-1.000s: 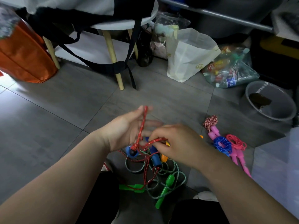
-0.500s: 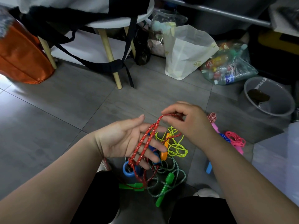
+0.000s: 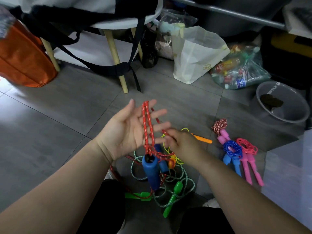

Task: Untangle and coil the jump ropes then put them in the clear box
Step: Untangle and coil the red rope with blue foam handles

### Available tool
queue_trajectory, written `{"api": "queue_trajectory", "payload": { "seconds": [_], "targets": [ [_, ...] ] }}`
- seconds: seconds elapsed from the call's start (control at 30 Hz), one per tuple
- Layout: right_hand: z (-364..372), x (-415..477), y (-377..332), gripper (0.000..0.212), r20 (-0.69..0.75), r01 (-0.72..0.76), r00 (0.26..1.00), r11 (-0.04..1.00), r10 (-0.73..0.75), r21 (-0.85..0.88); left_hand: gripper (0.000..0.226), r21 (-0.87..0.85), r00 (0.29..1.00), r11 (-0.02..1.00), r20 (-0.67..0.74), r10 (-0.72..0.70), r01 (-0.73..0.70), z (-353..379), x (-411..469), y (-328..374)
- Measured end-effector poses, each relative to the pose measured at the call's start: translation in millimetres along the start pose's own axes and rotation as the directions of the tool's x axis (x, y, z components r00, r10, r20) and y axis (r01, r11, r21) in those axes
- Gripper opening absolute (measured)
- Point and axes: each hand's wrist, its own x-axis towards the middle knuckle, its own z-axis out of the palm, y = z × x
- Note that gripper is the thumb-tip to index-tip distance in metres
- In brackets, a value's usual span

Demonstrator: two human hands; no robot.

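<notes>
Fingers (image 3: 158,113) of my left hand (image 3: 128,130) spread, red rope (image 3: 146,125) looped over them. Right hand (image 3: 184,144) has dropped from loop top, pinching the strand: 1 more wrap laid. Blue handle (image 3: 152,173) dangles; clear box (image 3: 287,174) at right, unused.

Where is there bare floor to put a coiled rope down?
Widest: grey tiles left of the left hand, between the orange bag and the forearm. Also the strip between the white paper bag and the hands. Crowded: the tangle below the red rope in both hands, and the coiled ropes beside the clear box, right.
</notes>
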Motion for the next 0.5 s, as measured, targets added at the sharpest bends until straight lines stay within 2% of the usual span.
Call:
{"api": "queue_trajectory", "payload": {
  "seconds": [0.1, 0.17, 0.23, 0.33, 0.43, 0.5],
  "targets": [
    [8.2, -5.2, -2.2, 0.025, 0.098, 0.029, 0.995, 0.99, -0.015, -0.139, 0.083, 0.042, 0.957, 0.987, -0.239, 0.163, -0.158, 2.9, 0.1, 7.4],
    [10.2, -9.9, -6.3, 0.021, 0.147, 0.048, 0.989, 0.979, -0.019, -0.197, 0.067, 0.115, 0.892, 0.968, -0.377, 0.249, -0.221, 2.8, 0.0, 11.1],
    [8.7, -13.8, -11.8, 0.022, 0.184, 0.091, 0.982, 0.964, -0.045, -0.25, 0.053, 0.183, 0.835, 0.95, -0.455, 0.309, -0.252, 2.1, -1.7, 13.8],
    [3.5, -17.7, -21.3, 0.025, 0.196, 0.194, 0.972, 0.92, -0.132, -0.339, 0.054, 0.248, 0.822, 0.938, -0.462, 0.333, -0.241, 2.8, -3.9, 13.6],
    [2.4, -20.3, -34.1, 0.034, 0.211, 0.328, 0.941, 0.867, -0.264, -0.375, 0.059, 0.253, 0.861, 0.948, -0.418, 0.288, -0.194, 5.9, -2.6, 9.1],
    [3.7, -20.6, -40.5, 0.033, 0.256, 0.362, 0.926, 0.844, -0.277, -0.395, 0.062, 0.197, 0.889, 0.963, -0.384, 0.247, -0.182, 10.3, -1.4, 8.0]
  ]
}}
